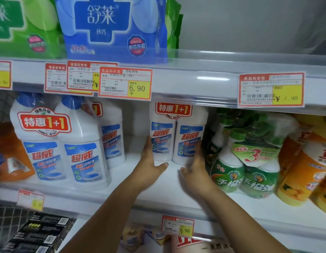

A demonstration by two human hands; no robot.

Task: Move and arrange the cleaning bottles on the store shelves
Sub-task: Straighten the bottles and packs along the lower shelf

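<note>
1. Hands first: I see my left hand (pixel 149 166) and my right hand (pixel 194 168) reaching deep into the middle shelf (pixel 169 194).
2. Both hands press on a twin pack of white cleaning bottles (pixel 177 133), one hand on each side. The left palm lies flat on the left bottle. The right one lies on the right bottle.
3. The fingers (pixel 147 145) of the left hand are straight and close together along the bottle's side. The thumb sticks out toward 3 o'clock. The right hand's fingers are blurry, but they lie against the pack too. So both hands squeeze the pack between them.
4. The pack stands upright on the shelf, far back, near the middle of my view. A red and white sticker sits across its top.
5. At 9 o'clock from it stands another white bottle pack (pixel 112 136), well apart. A bigger-looking twin pack (pixel 61 143) with blue caps stands near the front, further toward 9 o'clock.
6. At 3 o'clock, just beside my right hand, is a wrapped bundle of green spray bottles (pixel 244 161). Orange and yellow bottles (pixel 302 170) stand past them.
7. Price tags (pixel 124 84) hang on the shelf edge at 12 o'clock.
</note>
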